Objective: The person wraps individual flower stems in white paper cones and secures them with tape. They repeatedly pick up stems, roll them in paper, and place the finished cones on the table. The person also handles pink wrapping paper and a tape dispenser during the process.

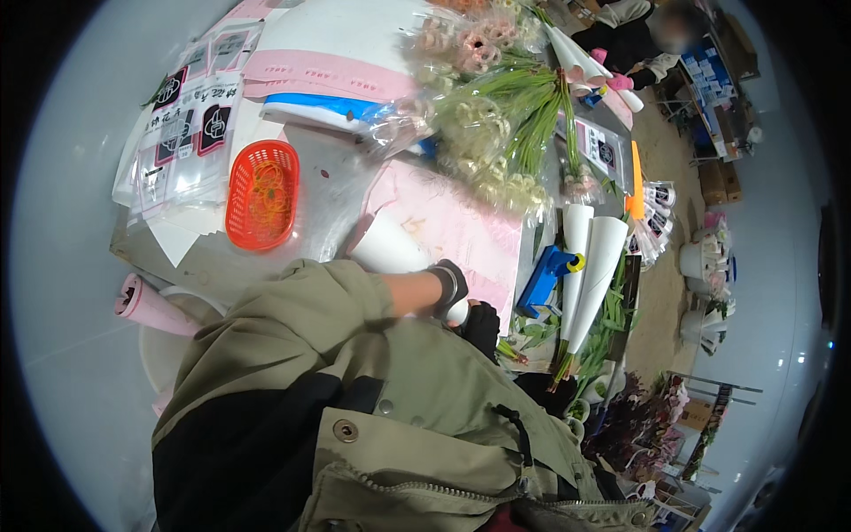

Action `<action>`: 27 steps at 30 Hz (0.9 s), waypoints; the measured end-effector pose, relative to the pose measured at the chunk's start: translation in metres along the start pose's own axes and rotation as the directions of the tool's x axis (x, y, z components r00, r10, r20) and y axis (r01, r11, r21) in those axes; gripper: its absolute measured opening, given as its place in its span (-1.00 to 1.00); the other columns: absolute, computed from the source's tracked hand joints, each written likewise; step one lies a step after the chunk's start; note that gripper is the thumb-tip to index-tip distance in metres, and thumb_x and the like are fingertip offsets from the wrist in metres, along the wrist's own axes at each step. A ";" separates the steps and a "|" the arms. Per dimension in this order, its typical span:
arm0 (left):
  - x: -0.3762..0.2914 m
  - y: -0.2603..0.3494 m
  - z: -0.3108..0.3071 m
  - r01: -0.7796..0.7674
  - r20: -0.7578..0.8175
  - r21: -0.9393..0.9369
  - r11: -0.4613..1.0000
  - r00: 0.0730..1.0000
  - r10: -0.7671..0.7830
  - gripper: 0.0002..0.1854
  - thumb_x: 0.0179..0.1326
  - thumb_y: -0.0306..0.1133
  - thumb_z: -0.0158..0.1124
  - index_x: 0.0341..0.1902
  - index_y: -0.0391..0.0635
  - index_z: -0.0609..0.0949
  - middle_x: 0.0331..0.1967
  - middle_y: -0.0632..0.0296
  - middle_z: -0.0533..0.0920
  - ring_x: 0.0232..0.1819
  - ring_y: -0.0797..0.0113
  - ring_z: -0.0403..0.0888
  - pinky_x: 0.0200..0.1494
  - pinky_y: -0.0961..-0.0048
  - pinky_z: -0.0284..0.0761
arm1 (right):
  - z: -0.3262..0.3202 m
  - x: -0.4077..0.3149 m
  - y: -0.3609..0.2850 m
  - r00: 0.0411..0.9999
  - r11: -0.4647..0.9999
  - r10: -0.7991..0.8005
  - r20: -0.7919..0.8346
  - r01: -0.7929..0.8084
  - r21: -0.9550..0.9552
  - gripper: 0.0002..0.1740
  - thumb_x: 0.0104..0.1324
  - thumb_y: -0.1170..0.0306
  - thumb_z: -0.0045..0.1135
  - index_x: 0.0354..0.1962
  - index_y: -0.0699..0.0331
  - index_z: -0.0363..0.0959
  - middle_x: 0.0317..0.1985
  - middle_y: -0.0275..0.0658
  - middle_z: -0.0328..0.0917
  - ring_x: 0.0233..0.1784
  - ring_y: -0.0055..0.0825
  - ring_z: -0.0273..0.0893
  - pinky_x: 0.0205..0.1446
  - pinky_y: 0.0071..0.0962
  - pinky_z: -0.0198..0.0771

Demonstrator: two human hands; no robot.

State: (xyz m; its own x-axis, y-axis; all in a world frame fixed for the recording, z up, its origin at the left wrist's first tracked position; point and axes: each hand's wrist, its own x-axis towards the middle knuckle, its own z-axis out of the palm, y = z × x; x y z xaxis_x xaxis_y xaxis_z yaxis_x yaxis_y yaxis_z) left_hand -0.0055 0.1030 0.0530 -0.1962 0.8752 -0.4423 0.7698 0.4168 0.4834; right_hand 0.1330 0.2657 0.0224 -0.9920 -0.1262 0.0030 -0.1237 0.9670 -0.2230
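A white paper cone slants in front of my jacket, its wide end up and to the left. My left hand, in a dark fingerless glove, closes around its narrow part. At the lower tip, my right hand, in a black glove, grips the cone too; its fingers are partly hidden. Whatever the cone contains cannot be seen. Beneath it lie pink printed wrapping sheets. To the right of my hands stands a blue tape dispenser with yellow at its end. Two wrapped white paper cones with green stems lie beyond it.
An orange-red plastic basket of rubber bands sits at left on the metal table. Clear printed sleeves lie behind it. Flower bunches in plastic cover the far side. A co-worker in pink gloves is beyond.
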 end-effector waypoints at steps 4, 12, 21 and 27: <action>0.005 0.035 0.047 0.344 -0.471 -0.031 0.938 0.823 -0.317 -0.58 -0.08 0.14 0.46 -0.30 0.08 0.76 -0.24 0.18 0.74 -0.03 0.09 0.69 0.32 -0.25 0.20 | 0.000 0.003 0.005 0.996 0.996 -0.084 -0.036 0.084 0.004 -0.40 -0.11 0.04 0.49 -0.25 0.25 0.47 -0.28 -0.08 0.53 -0.14 -0.01 0.50 -0.12 -0.04 0.39; 0.023 0.011 0.046 0.226 -0.619 0.088 0.970 0.775 -0.124 -0.86 0.17 -0.24 0.21 -0.32 0.08 0.71 -0.37 0.20 0.74 -0.23 0.14 0.72 -0.05 0.07 0.47 | 0.007 0.030 0.051 0.930 0.704 0.185 0.318 -0.351 0.617 -0.60 0.26 0.29 0.20 -0.04 0.38 0.45 -0.11 -0.05 0.56 -0.01 -0.14 0.52 0.08 -0.26 0.43; 0.015 -0.002 -0.004 0.075 -0.051 -0.030 0.997 0.996 -0.077 -0.44 -0.29 0.01 0.56 -0.13 0.03 0.78 -0.22 0.07 0.76 -0.11 0.16 0.74 -0.05 0.17 0.61 | -0.004 0.055 0.058 0.979 0.978 -0.135 -0.150 0.156 0.138 -0.78 0.22 0.28 0.13 -0.23 0.21 0.49 -0.26 -0.07 0.53 -0.20 0.00 0.53 -0.14 -0.04 0.41; 0.029 -0.018 0.005 0.101 -0.303 0.047 0.994 0.949 -0.082 -0.11 -0.35 0.29 0.52 0.05 -0.05 0.62 0.01 0.04 0.63 0.08 0.07 0.61 0.09 0.12 0.55 | -0.018 0.078 0.062 0.987 0.986 -0.112 0.118 0.125 -0.111 -0.82 0.07 0.20 0.20 -0.41 0.07 0.47 -0.50 -0.23 0.56 -0.34 -0.19 0.60 -0.28 -0.10 0.38</action>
State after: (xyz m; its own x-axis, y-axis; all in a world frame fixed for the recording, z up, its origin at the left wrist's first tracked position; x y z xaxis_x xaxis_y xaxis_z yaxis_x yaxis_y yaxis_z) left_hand -0.0219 0.1194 0.0282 -0.4338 0.8710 -0.2308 0.7735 0.4913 0.4004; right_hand 0.0476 0.3203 0.0262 -0.9620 -0.2588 -0.0874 -0.2487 0.9621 -0.1115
